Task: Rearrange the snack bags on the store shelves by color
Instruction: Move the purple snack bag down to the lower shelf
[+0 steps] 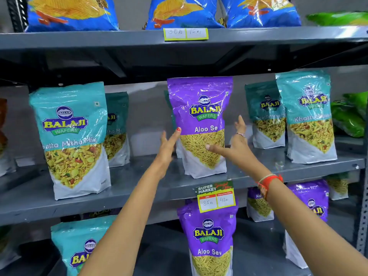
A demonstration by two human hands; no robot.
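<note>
Centrally on middle shelf (139, 188): one purple Aloo Sev bag (201, 126), upright. Teal Khatta Mitha Mix bags (69, 136): four clearly counted on that shelf, a fifth edge half hidden behind the purple one. Three blue chip bags (71, 12) above, tops cut off. Three purple bags (209, 236) below, one blocked by forearm. Left hand (167, 148) open, fingertip touching purple bag's left edge. Right hand (235, 144) open, thumb on its front; no firm grip either side.
</note>
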